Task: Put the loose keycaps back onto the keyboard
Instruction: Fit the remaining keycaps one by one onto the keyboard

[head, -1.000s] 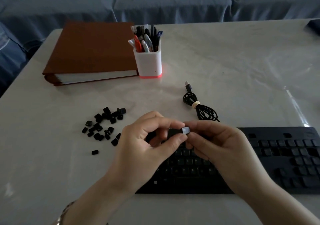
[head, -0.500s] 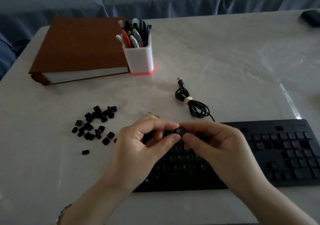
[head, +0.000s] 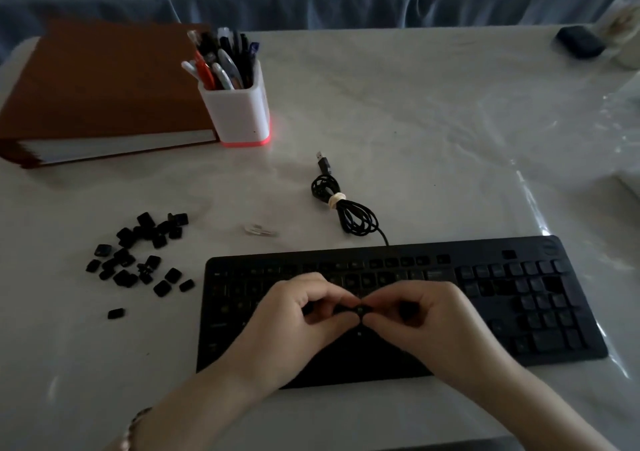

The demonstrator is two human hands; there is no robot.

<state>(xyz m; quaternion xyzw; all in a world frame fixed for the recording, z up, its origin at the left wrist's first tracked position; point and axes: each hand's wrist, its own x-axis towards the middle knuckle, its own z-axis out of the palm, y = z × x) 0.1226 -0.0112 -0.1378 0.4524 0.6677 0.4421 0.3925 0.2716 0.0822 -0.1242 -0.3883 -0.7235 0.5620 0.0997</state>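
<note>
Head: left hand [head: 294, 327], right hand [head: 427, 324] grips clamped on small squarish black keycap [head: 362, 310] above flat keyboard [head: 519, 277].

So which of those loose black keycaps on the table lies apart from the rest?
The single keycap nearest the person, left of the keyboard; bare table surrounds it, while the others cluster in the pile behind it.

loose keycaps [head: 138, 260] lie left of keyboard [head: 519, 312], cable [head: 346, 208] behind it.

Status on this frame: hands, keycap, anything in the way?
Left hand and right hand pinch one keycap over keyboard. Loose keycaps piled left. No obstruction seen.
</note>
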